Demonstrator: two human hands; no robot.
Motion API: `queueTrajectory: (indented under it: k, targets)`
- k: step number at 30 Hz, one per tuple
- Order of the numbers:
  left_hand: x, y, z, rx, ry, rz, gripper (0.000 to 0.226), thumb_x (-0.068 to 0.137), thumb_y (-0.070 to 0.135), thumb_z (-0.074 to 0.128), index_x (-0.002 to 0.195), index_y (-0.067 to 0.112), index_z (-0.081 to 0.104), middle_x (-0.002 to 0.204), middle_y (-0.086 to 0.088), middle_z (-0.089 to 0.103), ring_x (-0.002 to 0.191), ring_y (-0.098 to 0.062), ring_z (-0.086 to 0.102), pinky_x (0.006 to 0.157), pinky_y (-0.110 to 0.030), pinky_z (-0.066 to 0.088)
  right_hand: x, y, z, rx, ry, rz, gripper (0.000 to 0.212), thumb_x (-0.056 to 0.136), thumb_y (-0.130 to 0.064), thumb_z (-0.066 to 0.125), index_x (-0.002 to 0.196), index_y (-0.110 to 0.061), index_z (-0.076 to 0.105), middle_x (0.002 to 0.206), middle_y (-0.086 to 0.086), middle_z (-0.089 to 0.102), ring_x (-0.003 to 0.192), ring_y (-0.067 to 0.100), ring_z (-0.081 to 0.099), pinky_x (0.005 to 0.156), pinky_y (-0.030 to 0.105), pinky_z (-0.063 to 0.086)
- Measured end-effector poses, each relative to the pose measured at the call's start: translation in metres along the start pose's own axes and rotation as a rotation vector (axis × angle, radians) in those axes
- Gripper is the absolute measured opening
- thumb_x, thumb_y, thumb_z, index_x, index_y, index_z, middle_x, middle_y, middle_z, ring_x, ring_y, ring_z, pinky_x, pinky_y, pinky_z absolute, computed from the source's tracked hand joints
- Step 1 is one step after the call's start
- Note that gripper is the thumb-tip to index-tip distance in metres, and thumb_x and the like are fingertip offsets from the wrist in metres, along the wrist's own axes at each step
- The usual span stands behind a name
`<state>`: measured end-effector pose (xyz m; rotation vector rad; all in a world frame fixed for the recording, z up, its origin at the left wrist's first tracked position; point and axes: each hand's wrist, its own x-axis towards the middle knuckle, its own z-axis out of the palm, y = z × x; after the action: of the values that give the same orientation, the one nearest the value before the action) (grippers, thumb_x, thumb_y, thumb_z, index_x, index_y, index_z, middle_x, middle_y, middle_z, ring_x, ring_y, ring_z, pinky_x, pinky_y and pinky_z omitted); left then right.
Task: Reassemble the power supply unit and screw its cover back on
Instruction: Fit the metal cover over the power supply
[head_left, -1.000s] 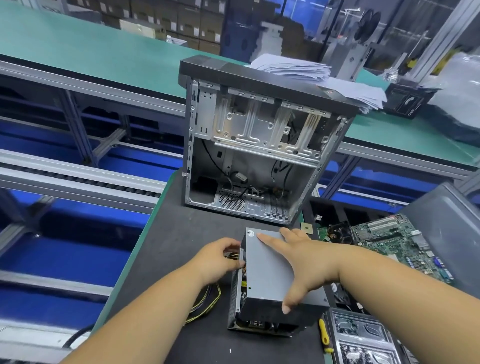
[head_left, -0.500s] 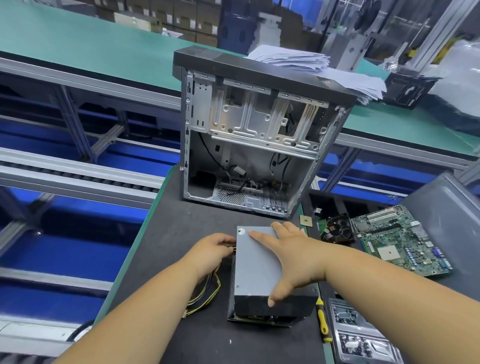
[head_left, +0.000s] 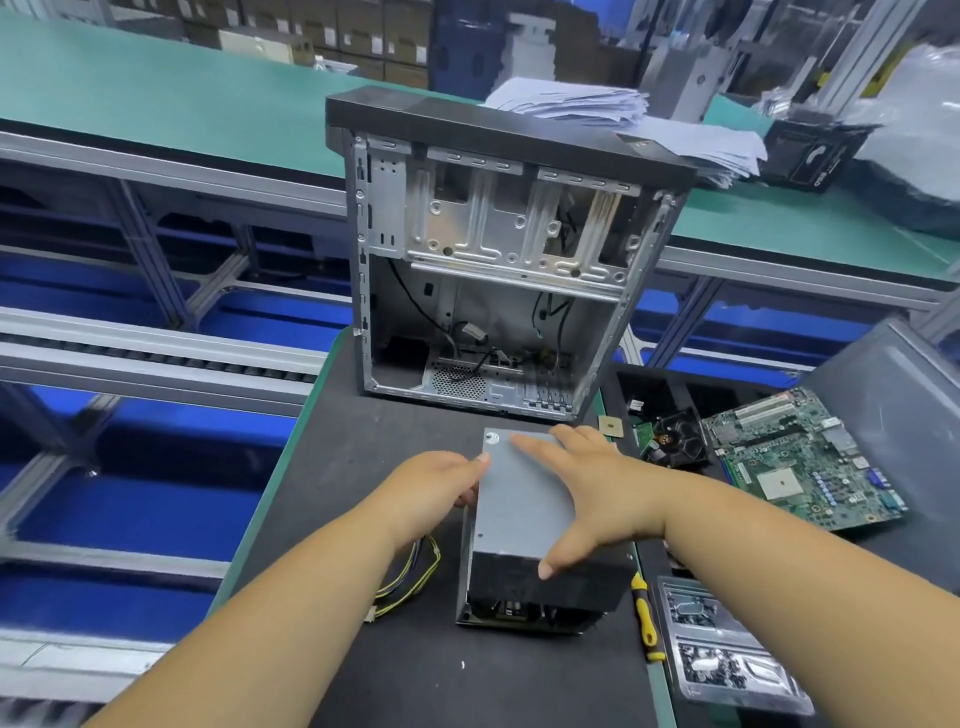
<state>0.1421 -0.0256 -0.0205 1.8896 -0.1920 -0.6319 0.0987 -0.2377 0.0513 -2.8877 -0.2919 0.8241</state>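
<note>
The power supply unit (head_left: 524, 525) is set on the dark surface (head_left: 363, 519), toward its right edge and nearer the near edge than the far one. Its grey cover (head_left: 514, 499) is laid on top. The right hand (head_left: 587, 488) is spread flat over the cover, fingers straight, thumb hooked at the near edge. The left hand (head_left: 441, 483) is held against the unit's left side, fingers curled at the cover's edge; whether it is gripped cannot be told. Yellow and black wires (head_left: 415, 577) are trailed out on the left. An open computer case (head_left: 498, 260) is stood upright at the far edge. A motherboard (head_left: 800, 462) is laid off to the right.
</note>
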Motion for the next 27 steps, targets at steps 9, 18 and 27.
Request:
queueTrajectory:
  k: [9,18,27]
  targets:
    - [-0.038,0.027,0.026,-0.400,-0.116,0.086,0.027,0.095,0.035,0.058,0.110,0.017,0.070,0.106,-0.006,0.075,0.092,-0.019,0.071,0.073,-0.025,0.052,-0.026,0.009,-0.009,0.085,0.097,-0.071,0.132,0.052,-0.072,0.080,0.151,-0.048,-0.004,0.161,0.001,0.000,0.147,0.024,-0.006,0.121,0.051,0.013]
    - [-0.059,0.036,0.025,-0.325,0.136,0.075,0.051,0.108,0.032,0.025,0.091,0.010,0.068,0.072,0.004,0.067,0.068,-0.009,0.056,0.073,-0.025,0.043,-0.027,0.021,-0.023,0.119,0.131,-0.087,0.133,0.049,-0.077,0.076,0.151,-0.049,-0.003,0.159,0.000,0.006,0.147,0.024,-0.003,0.117,0.058,0.017]
    - [-0.067,0.014,0.046,-0.454,0.156,0.263,0.027,0.102,0.029,0.047,0.102,0.023,0.074,0.108,0.001,0.074,0.103,-0.010,0.065,0.088,-0.020,0.049,-0.010,0.018,-0.015,0.224,0.216,-0.040,0.129,0.041,-0.090,0.062,0.151,-0.049,0.010,0.154,-0.010,0.024,0.145,0.022,0.011,0.114,0.050,0.027]
